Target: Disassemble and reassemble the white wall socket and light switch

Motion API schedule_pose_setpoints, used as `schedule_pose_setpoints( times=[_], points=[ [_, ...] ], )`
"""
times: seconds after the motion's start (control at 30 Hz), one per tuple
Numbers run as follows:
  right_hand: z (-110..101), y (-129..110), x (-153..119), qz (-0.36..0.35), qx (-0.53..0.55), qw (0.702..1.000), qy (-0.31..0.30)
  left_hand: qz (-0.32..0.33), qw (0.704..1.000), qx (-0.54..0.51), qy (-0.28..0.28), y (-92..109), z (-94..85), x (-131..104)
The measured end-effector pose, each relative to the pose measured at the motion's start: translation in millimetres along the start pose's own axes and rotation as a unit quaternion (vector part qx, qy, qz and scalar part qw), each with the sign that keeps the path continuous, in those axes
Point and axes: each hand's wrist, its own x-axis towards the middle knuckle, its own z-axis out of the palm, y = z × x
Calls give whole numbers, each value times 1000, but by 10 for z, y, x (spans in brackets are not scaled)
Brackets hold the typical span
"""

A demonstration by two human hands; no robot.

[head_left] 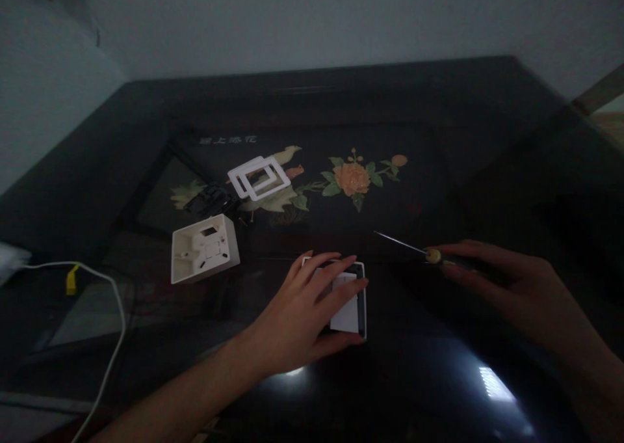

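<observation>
wall-switch unit [344, 308] lies on the glossy table [439, 105], well apart from its far edge, roughly midway between left and right edges. the left hand [297, 319], nearer, spans it and holds it between thumb and fingers, hiding too much to tell its long axis. the right hand [511, 283], toward the table's right edge, is closed around a screwdriver [433, 255]. toward the left edge sits an open mounting box [231, 244]; beyond it, two overlapping white frames [272, 192]. the screwdriver's tip points leftward, near but apart from the unit's far right corner.
</observation>
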Motion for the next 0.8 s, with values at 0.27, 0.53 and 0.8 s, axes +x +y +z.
schedule_pose_setpoints(
  times=[0.27,0.53,0.8],
  points=[
    [32,17,-28,-55,-9,998,-26,-10,995,-79,54,31,9,-1],
    [23,5,-28,-65,-2,998,-13,-36,980,-175,88,-40,-238,100],
    [55,-39,-80,-71,3,997,-22,-159,948,-99,257,-540,-301,480]
  ],
)
